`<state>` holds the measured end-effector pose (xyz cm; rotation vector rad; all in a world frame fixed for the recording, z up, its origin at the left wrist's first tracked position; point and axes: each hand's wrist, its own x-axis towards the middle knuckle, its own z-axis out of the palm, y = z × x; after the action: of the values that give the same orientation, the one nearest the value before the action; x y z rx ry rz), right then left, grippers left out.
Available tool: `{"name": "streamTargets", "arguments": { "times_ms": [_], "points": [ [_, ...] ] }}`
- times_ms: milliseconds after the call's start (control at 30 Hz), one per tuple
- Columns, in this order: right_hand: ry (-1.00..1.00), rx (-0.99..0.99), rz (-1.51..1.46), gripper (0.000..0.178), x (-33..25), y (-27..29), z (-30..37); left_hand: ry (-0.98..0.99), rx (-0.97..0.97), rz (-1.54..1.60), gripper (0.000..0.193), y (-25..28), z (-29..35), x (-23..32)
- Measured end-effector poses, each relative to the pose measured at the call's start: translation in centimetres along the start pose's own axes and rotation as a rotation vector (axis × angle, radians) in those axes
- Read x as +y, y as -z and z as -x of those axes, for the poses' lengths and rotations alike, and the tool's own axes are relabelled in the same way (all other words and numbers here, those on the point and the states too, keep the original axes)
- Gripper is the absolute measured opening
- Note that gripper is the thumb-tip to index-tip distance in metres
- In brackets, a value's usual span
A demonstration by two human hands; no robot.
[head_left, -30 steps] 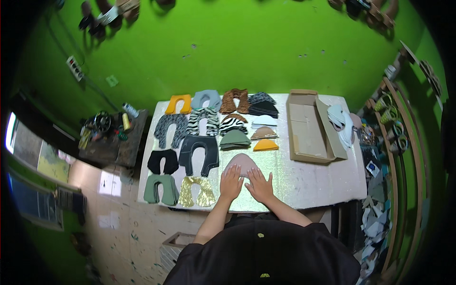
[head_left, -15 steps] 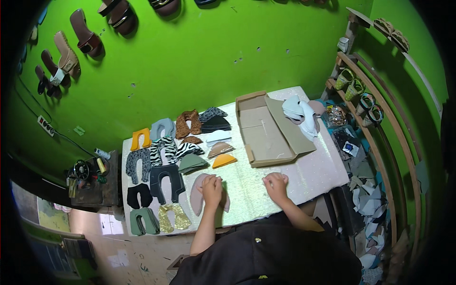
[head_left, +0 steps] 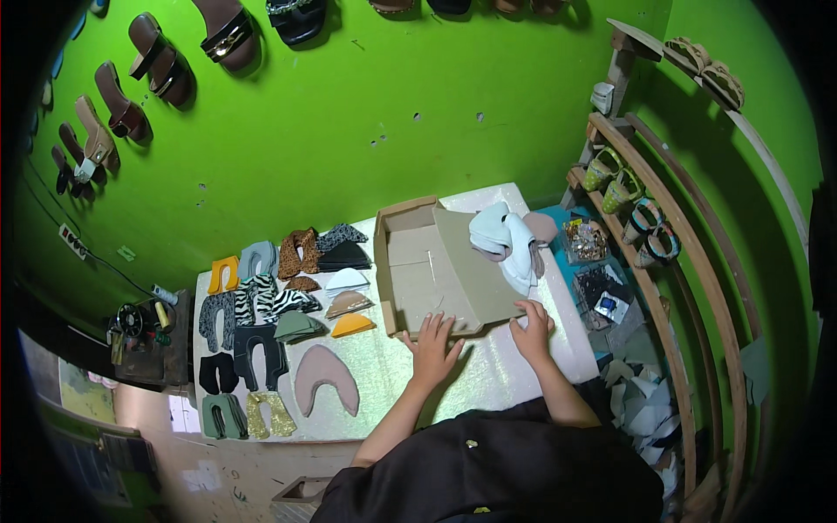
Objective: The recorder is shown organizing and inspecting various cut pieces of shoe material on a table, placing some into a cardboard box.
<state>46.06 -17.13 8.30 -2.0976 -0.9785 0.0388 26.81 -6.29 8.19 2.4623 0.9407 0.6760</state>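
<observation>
An open cardboard box with its lid flap folded out to the right lies on the white table. My left hand rests at the box's near edge, fingers spread over the rim. My right hand is by the flap's near right corner, thumb and fingers apart around it; a firm grip does not show. On the flap's far end lies a heap of pale blue-white cut pieces. Left of my left hand sits a pink U-shaped piece.
Stacks of cut pieces cover the table's left part, among them zebra-print pieces, orange half-moons and gold pieces. A wooden rack with small sandals stands right, beside scraps. Sandals hang on the green wall.
My left hand has left the pink piece and moved to the box's near edge, fingers now spread. My right hand has uncurled and reached the flap's corner. The view has shifted right.
</observation>
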Motion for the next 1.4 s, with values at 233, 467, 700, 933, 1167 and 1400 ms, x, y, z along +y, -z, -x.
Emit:
{"name": "streamTargets", "arguments": {
  "times_ms": [233,467,700,933,1167,1400],
  "points": [
    [0.166,-0.182,0.228,0.048,1.8,-2.1,-10.2,-0.072,0.12,-0.206,0.033,-2.9,-0.6,-2.0],
    [0.036,-0.245,0.371,0.069,1.0,-6.0,-16.0,-0.067,0.135,-0.287,0.029,-2.3,-2.5,-4.1],
    [0.11,-0.144,0.323,0.042,3.8,-8.0,-17.1,-0.015,0.064,-0.245,0.034,-0.9,-3.9,-4.1],
    [0.1,0.024,0.12,0.017,3.8,-6.5,-18.1,0.059,0.18,-0.036,0.042,-0.6,-3.8,-0.6],
    [0.034,0.093,-0.29,0.016,3.0,-3.0,-15.6,-0.017,0.285,0.034,0.04,-0.1,-5.0,1.7],
    [-0.043,-0.048,-0.927,0.014,3.1,0.6,-9.1,-0.086,0.297,0.19,0.049,-0.2,-6.0,3.1]
  ]
}}
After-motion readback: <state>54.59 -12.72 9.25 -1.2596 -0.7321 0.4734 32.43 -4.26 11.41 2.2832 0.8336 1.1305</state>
